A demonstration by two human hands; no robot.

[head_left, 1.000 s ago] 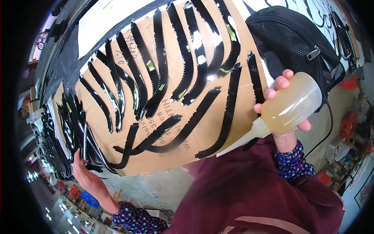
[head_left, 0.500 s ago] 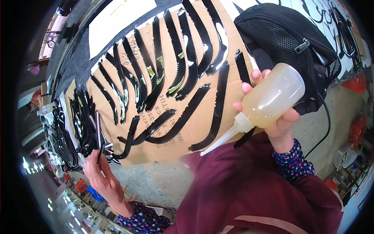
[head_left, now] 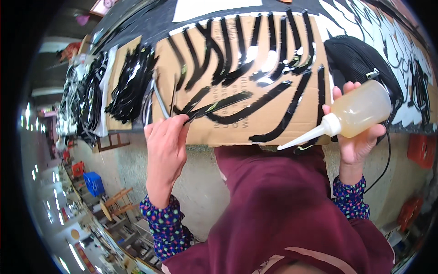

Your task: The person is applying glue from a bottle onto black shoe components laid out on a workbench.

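My right hand (head_left: 356,137) grips a clear squeeze bottle (head_left: 360,108) of yellowish liquid, its long white nozzle (head_left: 301,138) pointing left and down over the near edge of a brown cardboard sheet (head_left: 273,123). Many curved black strips (head_left: 255,50) lie side by side on that cardboard. My left hand (head_left: 165,137) pinches the near end of one long black strip (head_left: 214,106) at the cardboard's front left, next to a thin grey rod (head_left: 160,98).
A heap of loose black strips (head_left: 130,82) lies left of the cardboard. A black mesh bag (head_left: 360,59) sits behind the bottle. A blue crate (head_left: 95,182), wooden stools (head_left: 116,208) and red crates (head_left: 419,150) stand on the floor below.
My left hand has come from the far left pile to the cardboard's front edge and taken hold of a strip. The bottle stays in my right hand.
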